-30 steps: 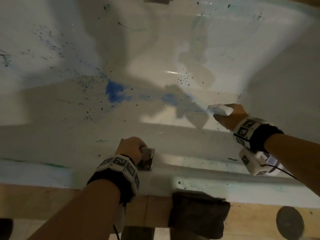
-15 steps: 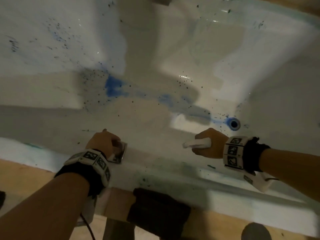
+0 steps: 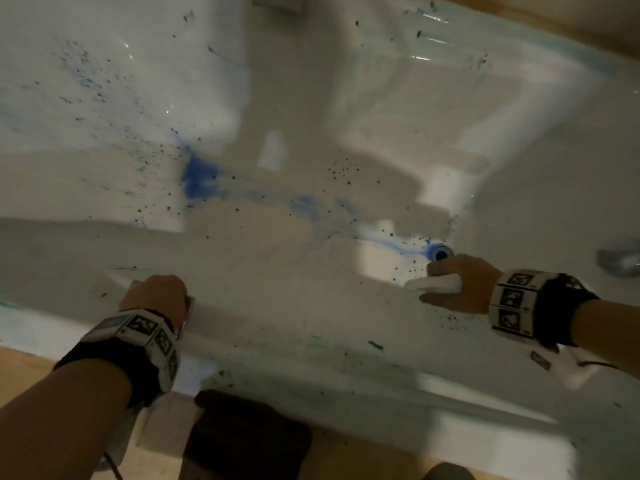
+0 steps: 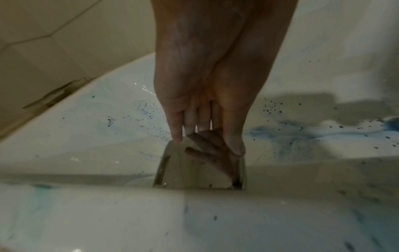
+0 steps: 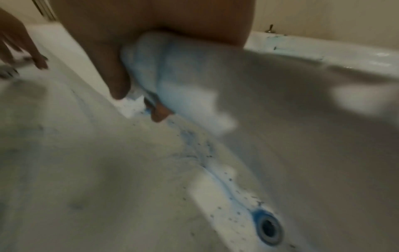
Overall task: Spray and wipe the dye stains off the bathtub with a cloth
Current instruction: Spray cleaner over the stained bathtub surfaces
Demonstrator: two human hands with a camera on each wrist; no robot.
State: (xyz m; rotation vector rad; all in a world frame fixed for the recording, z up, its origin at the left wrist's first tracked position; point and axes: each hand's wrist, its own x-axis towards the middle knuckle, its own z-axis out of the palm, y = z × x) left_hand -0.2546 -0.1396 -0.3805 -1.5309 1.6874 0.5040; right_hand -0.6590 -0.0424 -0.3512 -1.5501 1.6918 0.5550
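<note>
White cloth (image 3: 437, 284) is bunched in the right hand (image 3: 460, 285), fingers curled round it, at 4 o'clock in the head view, above the near inner wall of the bathtub (image 3: 346, 306) and just beside the blue-ringed drain (image 3: 439, 252). Left hand (image 3: 154, 295) at 8 o'clock has straight fingers (image 4: 176, 129) resting on a shiny metal plate (image 4: 200, 172) on the near wall. Blue dye stains (image 3: 199, 181) sit at 10 o'clock, trailing across the floor toward the drain, dark specks scattered around.
</note>
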